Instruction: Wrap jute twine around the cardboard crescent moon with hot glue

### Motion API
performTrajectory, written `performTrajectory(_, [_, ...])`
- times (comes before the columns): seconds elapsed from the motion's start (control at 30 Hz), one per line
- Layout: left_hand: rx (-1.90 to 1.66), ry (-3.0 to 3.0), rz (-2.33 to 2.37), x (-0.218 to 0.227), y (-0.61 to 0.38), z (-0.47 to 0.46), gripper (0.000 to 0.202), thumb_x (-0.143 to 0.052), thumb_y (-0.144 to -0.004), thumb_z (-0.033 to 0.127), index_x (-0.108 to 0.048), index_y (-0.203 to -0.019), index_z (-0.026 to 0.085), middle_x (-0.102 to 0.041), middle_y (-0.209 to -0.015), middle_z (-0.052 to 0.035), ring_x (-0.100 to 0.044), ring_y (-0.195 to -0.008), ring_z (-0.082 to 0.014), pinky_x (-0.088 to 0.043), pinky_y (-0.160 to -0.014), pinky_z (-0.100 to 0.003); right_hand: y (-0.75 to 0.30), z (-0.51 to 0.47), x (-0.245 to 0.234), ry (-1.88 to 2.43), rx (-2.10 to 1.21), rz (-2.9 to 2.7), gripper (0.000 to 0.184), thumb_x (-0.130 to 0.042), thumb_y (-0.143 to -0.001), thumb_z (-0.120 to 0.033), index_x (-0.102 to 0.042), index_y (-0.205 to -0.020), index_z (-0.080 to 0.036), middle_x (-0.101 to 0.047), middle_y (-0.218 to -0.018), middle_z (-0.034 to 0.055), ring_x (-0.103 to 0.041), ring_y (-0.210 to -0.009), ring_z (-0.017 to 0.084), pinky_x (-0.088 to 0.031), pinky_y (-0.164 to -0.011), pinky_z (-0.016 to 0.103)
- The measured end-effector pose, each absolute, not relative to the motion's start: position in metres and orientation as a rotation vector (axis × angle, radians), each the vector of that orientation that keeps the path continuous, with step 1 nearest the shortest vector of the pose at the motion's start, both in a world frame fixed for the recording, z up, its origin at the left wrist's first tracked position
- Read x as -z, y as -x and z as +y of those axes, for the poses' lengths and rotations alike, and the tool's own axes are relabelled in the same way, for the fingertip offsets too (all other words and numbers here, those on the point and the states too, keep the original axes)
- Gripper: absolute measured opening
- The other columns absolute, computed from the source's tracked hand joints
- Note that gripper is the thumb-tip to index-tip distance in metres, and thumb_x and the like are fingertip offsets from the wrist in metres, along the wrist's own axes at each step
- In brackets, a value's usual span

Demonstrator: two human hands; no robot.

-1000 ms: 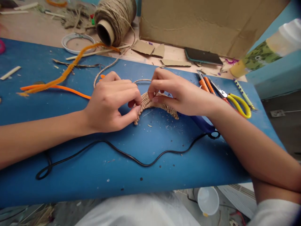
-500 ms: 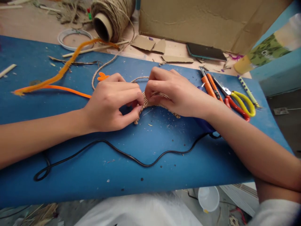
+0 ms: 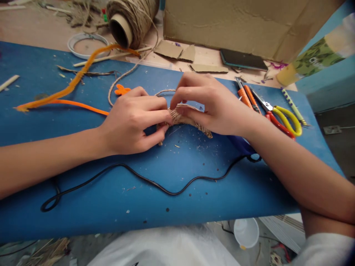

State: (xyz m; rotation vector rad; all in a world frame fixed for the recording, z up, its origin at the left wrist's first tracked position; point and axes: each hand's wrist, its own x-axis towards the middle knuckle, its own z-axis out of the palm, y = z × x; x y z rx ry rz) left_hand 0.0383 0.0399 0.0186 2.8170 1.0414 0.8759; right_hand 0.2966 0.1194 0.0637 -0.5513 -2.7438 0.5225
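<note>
On the blue table top [image 3: 155, 170] lies a curved strip wrapped in twine [image 3: 179, 119], arched away from me. My left hand [image 3: 134, 122] pinches its left end between thumb and fingers. Over the middle of the strip is my right hand [image 3: 215, 105], with thumb and fingers apart and nothing seen between them; its thumb is close to the wrapped surface. A length of twine [image 3: 119, 78] runs from the big spool [image 3: 141, 26] at the back and passes behind my left hand toward the strip.
Orange pipe cleaners [image 3: 79, 75] lie at the left. Cutters [image 3: 245, 98], scissors [image 3: 277, 114] and a patterned stick [image 3: 292, 105] are at the right. A black cable [image 3: 144, 181] crosses in front. Behind are a phone [image 3: 242, 60], a cardboard box [image 3: 235, 27] and a drink cup [image 3: 310, 61].
My right hand has lifted slightly off the strip and its fingers have spread, so more of the wrapped surface shows. My left hand has shifted slightly right on the strip's left end.
</note>
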Motion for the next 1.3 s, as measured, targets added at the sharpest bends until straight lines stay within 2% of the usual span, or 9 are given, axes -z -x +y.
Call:
performTrajectory(0.1, [-0.887, -2.781, 1.046, -0.020, -0.040, 0.039, 0.012, -0.062, -0.106, 0.024, -0.072, -0.103, 0.029, -0.080, -0.092, -0.0016, -0.076, -0.083, -0.0249, -0.049, -0.082, -0.047, -0.300, 0.120, -0.075, 0.598, -0.495, -2.785, 0.014, -0.065, -0.112, -0.036, -0.077, -0.115, -0.029, -0.073, -0.122, 0.0081, -0.068, -0.114, 0.028, -0.050, -0.101, 0.044])
performTrajectory(0.2, [-0.915, -2.739, 1.039, -0.021, -0.041, 0.039, 0.007, -0.066, -0.103, 0.022, -0.070, -0.102, 0.028, -0.080, -0.091, -0.0007, -0.074, -0.080, -0.0244, -0.047, -0.081, -0.046, -0.304, 0.122, -0.080, 0.582, -0.451, -2.837, 0.015, -0.065, -0.111, -0.038, -0.075, -0.107, -0.028, -0.075, -0.114, 0.0081, -0.067, -0.110, 0.028, -0.048, -0.097, 0.046])
performTrajectory(0.33, [-0.902, -2.720, 1.052, -0.022, -0.041, 0.039, 0.006, -0.064, -0.103, 0.022, -0.067, -0.103, 0.028, -0.080, -0.091, -0.0010, -0.074, -0.081, -0.0260, -0.046, -0.080, -0.046, -0.304, 0.125, -0.075, 0.577, -0.418, -2.862, 0.006, -0.070, -0.103, -0.028, -0.073, -0.097, -0.027, -0.076, -0.103, 0.0056, -0.066, -0.102, 0.026, -0.043, -0.091, 0.046])
performTrajectory(0.43, [-0.893, -2.729, 1.046, -0.021, -0.041, 0.039, 0.007, -0.063, -0.104, 0.022, -0.065, -0.103, 0.029, -0.077, -0.089, -0.0004, -0.073, -0.080, -0.0261, -0.046, -0.079, -0.047, -0.302, 0.127, -0.070, 0.568, -0.427, -2.868, 0.008, -0.071, -0.101, -0.026, -0.072, -0.093, -0.028, -0.077, -0.099, 0.0039, -0.064, -0.097, 0.025, -0.043, -0.090, 0.046])
performTrajectory(0.57, [-0.896, -2.756, 1.019, -0.021, -0.041, 0.039, 0.008, -0.063, -0.104, 0.021, -0.064, -0.104, 0.029, -0.079, -0.093, -0.0009, -0.075, -0.082, -0.0265, -0.046, -0.080, -0.047, -0.300, 0.128, -0.069, 0.611, -0.400, -2.910, 0.014, -0.066, -0.106, -0.030, -0.072, -0.094, -0.027, -0.077, -0.100, 0.0061, -0.064, -0.098, 0.026, -0.042, -0.090, 0.048])
performTrajectory(0.77, [-0.876, -2.777, 1.015, -0.021, -0.040, 0.040, 0.008, -0.063, -0.103, 0.022, -0.066, -0.106, 0.030, -0.079, -0.094, -0.0016, -0.075, -0.083, -0.0269, -0.046, -0.079, -0.047, -0.299, 0.127, -0.064, 0.570, -0.430, -2.864, 0.016, -0.067, -0.108, -0.035, -0.071, -0.095, -0.027, -0.073, -0.094, 0.0040, -0.064, -0.098, 0.028, -0.041, -0.092, 0.046])
performTrajectory(1.0, [-0.870, -2.717, 1.042, -0.022, -0.041, 0.037, 0.009, -0.062, -0.104, 0.022, -0.066, -0.101, 0.030, -0.077, -0.095, -0.0029, -0.073, -0.083, -0.0257, -0.051, -0.080, -0.045, -0.297, 0.125, -0.058, 0.548, -0.406, -2.831, 0.019, -0.069, -0.110, -0.036, -0.072, -0.095, -0.024, -0.072, -0.095, 0.0049, -0.062, -0.100, 0.027, -0.040, -0.093, 0.044])
performTrajectory(1.3, [-0.865, -2.804, 0.916, -0.021, -0.039, 0.038, 0.012, -0.063, -0.103, 0.022, -0.067, -0.110, 0.031, -0.080, -0.103, -0.0040, -0.077, -0.089, -0.0273, -0.052, -0.080, -0.048, -0.295, 0.125, -0.056, 0.537, -0.435, -2.818, 0.017, -0.068, -0.108, -0.031, -0.072, -0.095, -0.022, -0.074, -0.097, 0.0064, -0.062, -0.101, 0.026, -0.038, -0.091, 0.043])
